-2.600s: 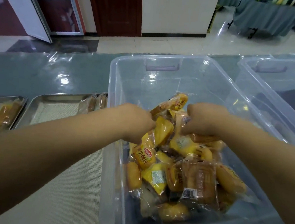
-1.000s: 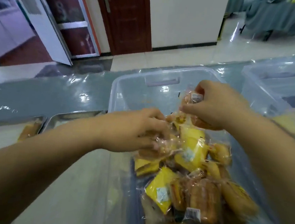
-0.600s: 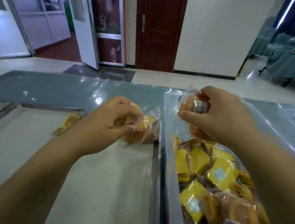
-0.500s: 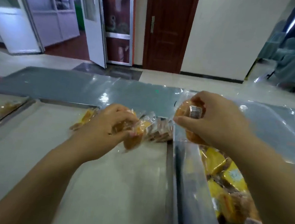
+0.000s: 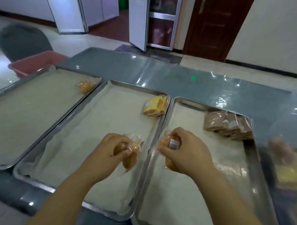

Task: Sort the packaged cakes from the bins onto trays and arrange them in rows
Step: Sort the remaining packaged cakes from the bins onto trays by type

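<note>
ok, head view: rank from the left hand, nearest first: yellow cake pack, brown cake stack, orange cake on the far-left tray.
From the left hand:
1. Yellow cake pack, middle tray, far right corner.
2. Orange cake, left tray, far right corner.
3. Brown cake stack, right tray, far right corner.

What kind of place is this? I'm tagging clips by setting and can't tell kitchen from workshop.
Probably a packing or sorting workroom, not a kitchen: three lined metal trays on a plastic-covered table, wrapped cakes sorted by kind, tiled institutional floor.
</note>
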